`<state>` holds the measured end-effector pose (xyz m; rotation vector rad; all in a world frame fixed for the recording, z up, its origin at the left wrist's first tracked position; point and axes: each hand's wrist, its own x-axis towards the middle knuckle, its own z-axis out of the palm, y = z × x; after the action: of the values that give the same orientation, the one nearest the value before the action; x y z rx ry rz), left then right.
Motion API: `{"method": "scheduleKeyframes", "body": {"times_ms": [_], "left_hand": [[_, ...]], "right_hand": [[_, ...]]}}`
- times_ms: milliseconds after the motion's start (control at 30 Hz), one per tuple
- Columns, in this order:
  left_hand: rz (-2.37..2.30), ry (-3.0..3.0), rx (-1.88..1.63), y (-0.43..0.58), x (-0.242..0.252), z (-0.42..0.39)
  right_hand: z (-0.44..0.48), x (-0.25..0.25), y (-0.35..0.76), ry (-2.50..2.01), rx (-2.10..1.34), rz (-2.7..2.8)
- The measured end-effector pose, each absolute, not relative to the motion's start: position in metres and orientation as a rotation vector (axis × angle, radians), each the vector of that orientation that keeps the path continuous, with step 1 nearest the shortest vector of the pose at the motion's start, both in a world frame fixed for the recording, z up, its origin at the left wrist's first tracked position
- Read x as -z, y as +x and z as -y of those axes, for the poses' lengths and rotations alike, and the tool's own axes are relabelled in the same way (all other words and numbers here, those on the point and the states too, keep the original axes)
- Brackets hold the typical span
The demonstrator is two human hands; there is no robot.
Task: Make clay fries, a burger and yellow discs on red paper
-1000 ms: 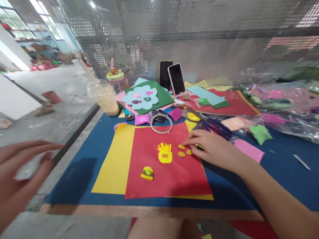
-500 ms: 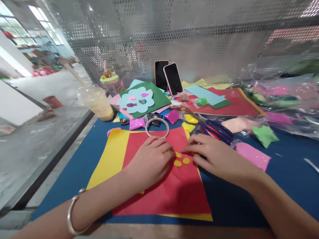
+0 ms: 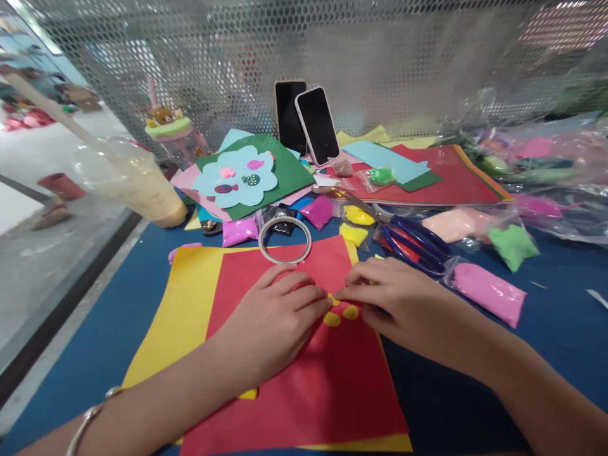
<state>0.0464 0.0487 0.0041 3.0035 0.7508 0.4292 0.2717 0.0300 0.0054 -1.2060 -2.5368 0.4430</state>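
Note:
A red sheet of paper [image 3: 294, 411] lies over a yellow sheet [image 3: 175, 304]. On the red paper are small flat yellow pieces, among them a rounded one [image 3: 350, 312] and an oval one [image 3: 332, 319]. Just above these, the fingertips of my left hand [image 3: 280, 316] and my right hand [image 3: 394, 291] meet at another small yellow piece [image 3: 334, 299], mostly hidden by them. Both hands are closed, fingers bent and pressed together at the tips. A ring-shaped roll of tape [image 3: 308, 244] rests at the top edge of the red sheet, beyond my left hand.
Scissors [image 3: 413, 237] with dark blue handles lie beyond my right hand. Coloured clay packets, including a pink one [image 3: 489, 291], surround the sheets. At the back stand two phones [image 3: 318, 125]; a cloud-shaped card [image 3: 240, 190] lies in front. A drink cup [image 3: 152, 193] tilts at the left.
My right fingertips have moved left and now meet my left fingertips over the upper yellow piece. The view has shifted, so the background things sit further left and higher.

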Motion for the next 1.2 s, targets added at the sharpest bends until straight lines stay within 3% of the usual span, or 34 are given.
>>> {"method": "scheduleKeyframes", "body": {"times_ms": [300,500,833,1200], "left_hand": [[-0.657,3.116,-0.454,0.043,-0.008,-0.054],[-0.972,3.055,-0.578,0.028,-0.024,-0.076],[-1.112,2.889,-0.318,0.016,-0.006,-0.110],[-1.072,2.675,-0.731,0.025,-0.025,-0.089]], "right_hand": [[-0.026,-0.006,0.270,-1.200,-0.364,2.459],[-0.023,0.001,0.258,-1.138,-0.330,2.479],[-0.026,0.003,0.257,-1.143,-0.456,2.397],[-0.037,-0.004,0.249,-1.310,-0.444,1.890]]}}
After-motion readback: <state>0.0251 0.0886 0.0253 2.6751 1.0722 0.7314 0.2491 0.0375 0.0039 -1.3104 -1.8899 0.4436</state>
